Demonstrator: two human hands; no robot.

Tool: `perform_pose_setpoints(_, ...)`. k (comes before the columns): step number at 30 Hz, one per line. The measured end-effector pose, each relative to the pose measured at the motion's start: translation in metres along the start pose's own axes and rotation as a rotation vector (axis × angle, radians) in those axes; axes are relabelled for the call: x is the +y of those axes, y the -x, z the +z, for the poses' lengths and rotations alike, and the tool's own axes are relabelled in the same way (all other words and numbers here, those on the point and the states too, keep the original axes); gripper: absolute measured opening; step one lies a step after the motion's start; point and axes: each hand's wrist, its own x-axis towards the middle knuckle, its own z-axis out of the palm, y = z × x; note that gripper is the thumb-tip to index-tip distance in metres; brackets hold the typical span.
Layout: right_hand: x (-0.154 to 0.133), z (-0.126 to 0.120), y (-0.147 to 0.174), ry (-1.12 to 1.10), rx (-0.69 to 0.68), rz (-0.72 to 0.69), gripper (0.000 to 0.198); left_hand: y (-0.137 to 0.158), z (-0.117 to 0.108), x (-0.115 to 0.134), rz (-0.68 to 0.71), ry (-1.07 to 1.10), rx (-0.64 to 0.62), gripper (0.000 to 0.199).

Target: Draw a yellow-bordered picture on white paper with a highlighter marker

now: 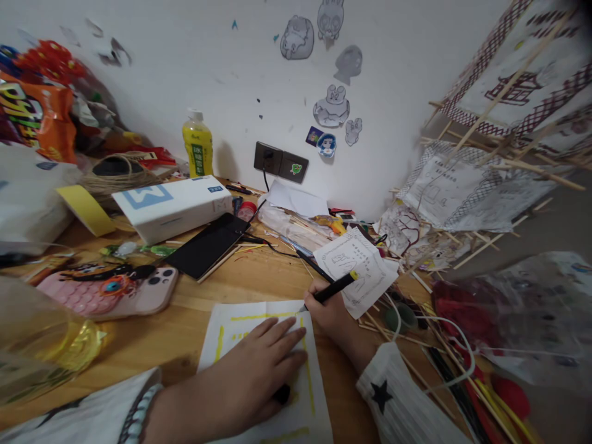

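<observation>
A black marker with a yellow end point(340, 286) is pinched in my right hand point(330, 311), its tip at the upper right corner of a white sheet of paper point(259, 308). Yellow lines form a border on that sheet, with short yellow marks inside it. Across the paper lies my left hand point(252, 370), fingers stretched out and flat. A small black piece, perhaps a cap point(281, 394), pokes out by its thumb; whether the thumb grips it is hidden. Beyond my right hand rests another sheet with line drawings point(356, 265).
At left are a pink-cased phone point(160, 290), a glass cup of yellow liquid point(87, 345) and a white box point(171, 206). A black tablet-like slab point(208, 246) and yellow drink bottle point(198, 145) sit behind. Sticks, cables and a stick-framed paper lantern point(457, 185) crowd the right.
</observation>
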Motion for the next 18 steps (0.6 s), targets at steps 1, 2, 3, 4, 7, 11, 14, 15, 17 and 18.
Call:
perform_pose_setpoints(1,0.0001,0.0000,0.0000,-0.006,-0.001,0.000,0.019,0.0003,0.0005,-0.0002,0.002,0.002,0.000,0.064)
perform_pose_setpoints(2,0.0003,0.0000,0.0001,-0.006,0.001,0.000,0.019,0.0006,0.0012,-0.0004,0.004,0.004,0.005,0.063)
perform_pose_setpoints(3,0.0006,0.0000,0.0002,-0.002,0.004,0.002,0.019,0.0009,0.0018,-0.0008,0.008,0.006,0.016,0.063)
perform_pose_setpoints(4,0.0008,-0.0001,0.0004,0.004,0.004,0.005,0.019,0.0011,0.0023,-0.0011,0.013,0.008,0.028,0.063)
perform_pose_setpoints(7,0.0000,-0.0004,0.0011,0.007,0.000,0.020,0.020,0.0009,0.0027,-0.0017,0.021,0.010,0.043,0.060)
perform_pose_setpoints(11,-0.0031,-0.0008,0.0013,-0.034,0.010,0.022,0.018,0.0002,0.0019,-0.0013,0.010,0.001,0.019,0.061)
perform_pose_setpoints(14,-0.0037,-0.0010,0.0012,-0.023,0.005,0.029,0.018,0.0003,0.0021,-0.0012,0.018,0.002,0.043,0.060)
perform_pose_setpoints(15,-0.0036,-0.0011,0.0012,-0.014,0.001,0.032,0.018,0.0005,0.0022,-0.0013,0.019,-0.004,0.039,0.060)
perform_pose_setpoints(17,-0.0032,-0.0013,0.0011,-0.005,-0.006,0.035,0.018,0.0007,0.0023,-0.0013,0.013,-0.017,0.014,0.061)
perform_pose_setpoints(18,-0.0030,-0.0013,0.0011,-0.005,-0.007,0.035,0.018,0.0008,0.0022,-0.0013,0.007,-0.020,0.007,0.062)
